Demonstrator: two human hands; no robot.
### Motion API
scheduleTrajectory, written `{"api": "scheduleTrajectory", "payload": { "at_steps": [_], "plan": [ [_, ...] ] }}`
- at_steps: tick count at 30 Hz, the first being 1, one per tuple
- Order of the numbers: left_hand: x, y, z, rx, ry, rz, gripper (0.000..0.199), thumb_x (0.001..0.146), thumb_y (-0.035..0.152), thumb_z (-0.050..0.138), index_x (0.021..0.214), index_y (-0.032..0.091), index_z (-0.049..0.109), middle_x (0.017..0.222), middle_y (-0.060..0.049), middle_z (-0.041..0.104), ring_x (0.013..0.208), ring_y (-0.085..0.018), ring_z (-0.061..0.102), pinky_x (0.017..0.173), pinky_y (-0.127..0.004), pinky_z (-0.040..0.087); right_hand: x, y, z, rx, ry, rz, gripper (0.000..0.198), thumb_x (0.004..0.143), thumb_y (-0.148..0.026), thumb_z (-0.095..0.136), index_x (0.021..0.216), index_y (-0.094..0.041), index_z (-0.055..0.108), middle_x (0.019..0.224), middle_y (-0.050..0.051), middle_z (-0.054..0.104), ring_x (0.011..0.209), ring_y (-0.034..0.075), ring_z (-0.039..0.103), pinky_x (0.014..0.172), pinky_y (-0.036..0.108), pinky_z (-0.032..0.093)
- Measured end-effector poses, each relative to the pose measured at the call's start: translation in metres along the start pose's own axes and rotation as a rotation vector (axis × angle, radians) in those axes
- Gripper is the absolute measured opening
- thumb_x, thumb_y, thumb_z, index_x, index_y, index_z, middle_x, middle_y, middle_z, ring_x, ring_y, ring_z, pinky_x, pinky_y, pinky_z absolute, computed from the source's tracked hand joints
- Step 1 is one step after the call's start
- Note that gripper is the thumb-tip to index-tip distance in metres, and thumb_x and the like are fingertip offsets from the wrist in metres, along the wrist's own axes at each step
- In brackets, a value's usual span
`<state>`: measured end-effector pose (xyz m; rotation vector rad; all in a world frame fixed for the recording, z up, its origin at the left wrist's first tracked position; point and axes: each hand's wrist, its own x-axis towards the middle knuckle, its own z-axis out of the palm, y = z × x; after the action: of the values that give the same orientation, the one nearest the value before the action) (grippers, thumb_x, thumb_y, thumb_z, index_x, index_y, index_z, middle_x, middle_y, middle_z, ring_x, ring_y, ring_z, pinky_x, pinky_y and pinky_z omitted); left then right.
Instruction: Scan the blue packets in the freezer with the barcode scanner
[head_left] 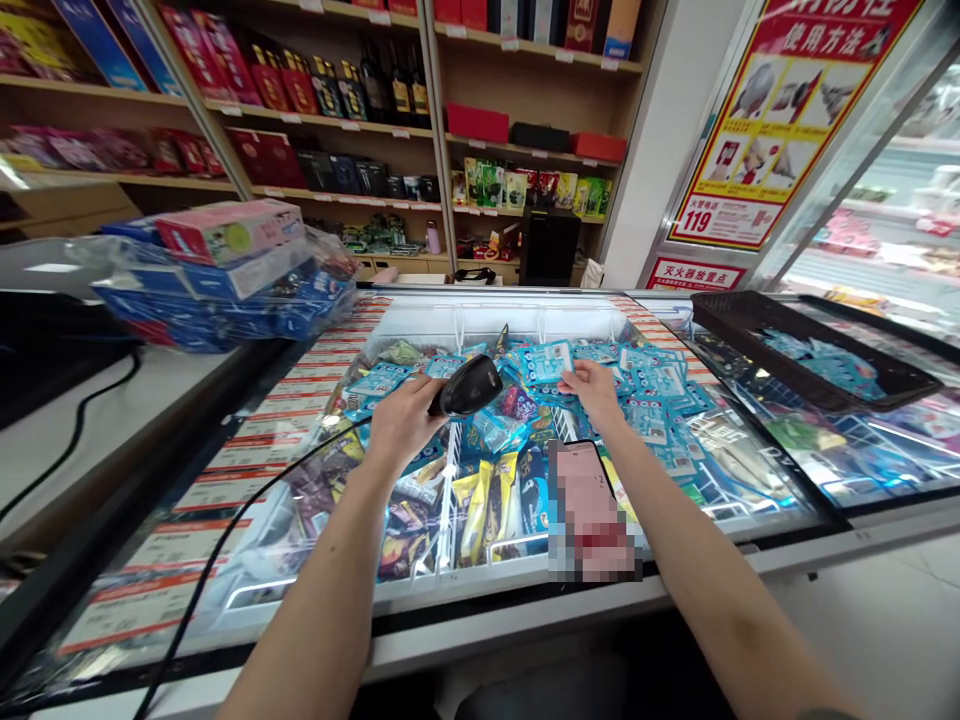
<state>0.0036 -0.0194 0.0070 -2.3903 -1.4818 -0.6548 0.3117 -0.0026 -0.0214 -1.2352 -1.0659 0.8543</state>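
Observation:
My left hand is wrapped round the handle of a black barcode scanner, whose head points right. A black cable runs from it down to the lower left. Between the fingers and thumb of my right hand is the edge of a flat blue packet, its printed face up. More blue packets lie in a loose spread on the freezer's glass top, right of my right hand. A few others lie on the glass around the scanner.
A phone, partly blurred out, lies on the glass between my forearms. Under the glass are wrapped ice creams. A dark tray with blue packets stands at right. Bagged boxes sit at left; stocked shelves stand behind.

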Motion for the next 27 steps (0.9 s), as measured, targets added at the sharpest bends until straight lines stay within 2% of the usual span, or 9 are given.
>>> {"api": "scheduleTrajectory", "payload": {
  "at_steps": [3, 9, 27],
  "plan": [
    [0.001, 0.005, 0.001, -0.039, -0.004, 0.010, 0.035, 0.078, 0.028, 0.058, 0.112, 0.024, 0.058, 0.100, -0.003, 0.065, 0.094, -0.022, 0.061, 0.064, -0.028, 0.040, -0.004, 0.010, -0.007, 0.015, 0.058, -0.033, 0.026, 0.065, -0.036, 0.067, 0.081, -0.022, 0.054, 0.063, -0.002, 0.065, 0.063, 0.021, 0.068, 0.068, 0.038, 0.059],
    [0.001, 0.010, -0.001, -0.075, -0.013, 0.046, 0.037, 0.077, 0.023, 0.058, 0.113, 0.023, 0.057, 0.105, -0.004, 0.065, 0.098, -0.023, 0.060, 0.068, -0.028, 0.040, -0.001, 0.020, -0.003, 0.055, 0.020, -0.048, 0.028, 0.064, -0.039, 0.069, 0.078, -0.022, 0.052, 0.058, -0.004, 0.062, 0.063, 0.021, 0.069, 0.067, 0.037, 0.059],
    [0.002, 0.020, 0.002, -0.107, -0.008, 0.078, 0.038, 0.077, 0.026, 0.058, 0.115, 0.025, 0.057, 0.106, -0.002, 0.066, 0.096, -0.022, 0.061, 0.066, -0.028, 0.041, -0.003, 0.021, -0.003, 0.082, 0.013, -0.012, 0.033, 0.060, -0.043, 0.071, 0.074, -0.024, 0.048, 0.054, -0.006, 0.057, 0.064, 0.022, 0.069, 0.070, 0.040, 0.060]
  ]
}}
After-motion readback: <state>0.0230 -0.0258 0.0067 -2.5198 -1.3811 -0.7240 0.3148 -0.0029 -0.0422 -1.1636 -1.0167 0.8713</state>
